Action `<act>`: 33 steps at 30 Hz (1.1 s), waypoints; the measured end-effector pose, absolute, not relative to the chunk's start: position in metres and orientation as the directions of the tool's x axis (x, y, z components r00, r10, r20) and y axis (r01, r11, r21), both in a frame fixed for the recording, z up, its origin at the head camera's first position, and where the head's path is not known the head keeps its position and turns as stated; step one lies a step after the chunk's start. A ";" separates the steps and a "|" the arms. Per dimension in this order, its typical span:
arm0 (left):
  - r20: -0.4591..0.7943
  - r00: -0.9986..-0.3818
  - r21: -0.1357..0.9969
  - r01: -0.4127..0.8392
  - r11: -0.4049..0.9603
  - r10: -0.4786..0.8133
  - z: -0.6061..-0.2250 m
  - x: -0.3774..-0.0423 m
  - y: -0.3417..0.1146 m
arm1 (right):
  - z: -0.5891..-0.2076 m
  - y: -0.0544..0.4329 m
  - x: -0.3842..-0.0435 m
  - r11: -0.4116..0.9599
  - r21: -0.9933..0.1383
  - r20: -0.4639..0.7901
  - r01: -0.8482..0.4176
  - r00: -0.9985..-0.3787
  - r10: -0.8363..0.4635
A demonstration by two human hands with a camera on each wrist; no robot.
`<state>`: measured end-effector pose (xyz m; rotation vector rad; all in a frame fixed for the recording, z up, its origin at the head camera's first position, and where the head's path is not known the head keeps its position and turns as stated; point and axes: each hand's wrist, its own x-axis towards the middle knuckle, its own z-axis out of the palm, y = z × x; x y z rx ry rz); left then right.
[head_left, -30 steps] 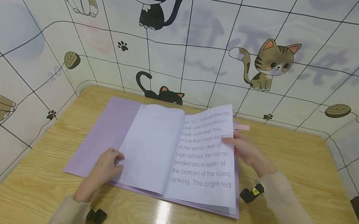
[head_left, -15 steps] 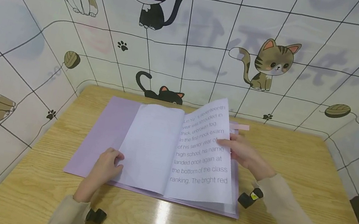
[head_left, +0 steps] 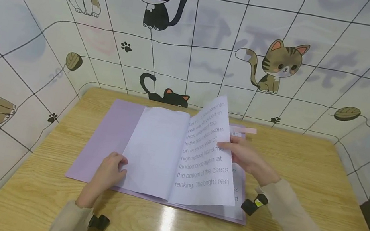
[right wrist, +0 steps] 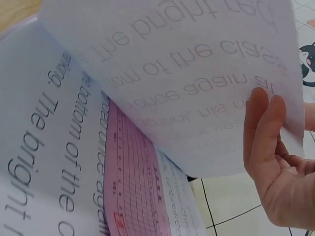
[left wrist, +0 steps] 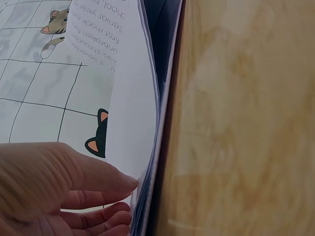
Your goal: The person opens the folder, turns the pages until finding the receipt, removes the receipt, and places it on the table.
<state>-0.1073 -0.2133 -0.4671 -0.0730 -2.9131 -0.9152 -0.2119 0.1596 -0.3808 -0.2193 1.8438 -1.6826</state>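
Observation:
A booklet with a purple cover (head_left: 119,129) lies spread on the table. My left hand (head_left: 110,170) rests on the near left part of its blank left page (head_left: 155,151), thumb and loosely bent fingertips touching the paper. Between thumb and fingers, my right hand (head_left: 250,160) pinches the outer edge of the printed right page (head_left: 198,170). That page is raised and bent toward the left. Beneath it, in the right wrist view, another printed page (right wrist: 44,132) shows, with a pink slip (right wrist: 133,172) ruled like a form lying on it. The slip's end sticks out past the booklet's upper right.
The wooden table (head_left: 295,153) extends around the booklet. A wall covering (head_left: 210,67) with drawn cats and grid lines stands right behind the table. Black devices are worn at both wrists, such as the left wrist device (head_left: 100,222).
My right hand has moved left with the printed page, which now stands higher and more curved, uncovering more of the sheet and slip beneath. My left hand stays where it was.

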 end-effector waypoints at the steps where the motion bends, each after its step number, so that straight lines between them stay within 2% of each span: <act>1: 0.100 -0.995 0.564 0.076 0.822 0.023 -0.466 -0.107 -0.213 | -0.380 0.158 -0.212 0.165 -0.946 -0.323 0.278 -0.788 -0.524; 8: 0.185 -0.980 0.525 0.155 0.837 0.066 -0.461 -0.105 -0.205 | -0.371 0.142 -0.213 0.111 -0.952 -0.298 0.284 -0.789 -0.537; 14: 0.329 -0.928 0.500 0.329 0.801 0.175 -0.451 -0.103 -0.189 | -0.364 0.129 -0.213 0.094 -0.958 -0.276 0.269 -0.792 -0.544; 23: 0.443 -0.852 0.551 0.504 0.665 0.279 -0.432 -0.089 -0.152 | -0.360 0.110 -0.216 0.108 -0.959 -0.279 0.263 -0.792 -0.543; 30: 0.581 -0.737 0.539 0.667 0.515 0.347 -0.421 -0.079 -0.129 | -0.361 0.094 -0.219 0.066 -0.967 -0.241 0.248 -0.791 -0.562; 33: 0.606 -0.711 0.541 0.697 0.471 0.357 -0.417 -0.074 -0.122 | -0.361 0.088 -0.218 0.065 -0.970 -0.230 0.235 -0.797 -0.559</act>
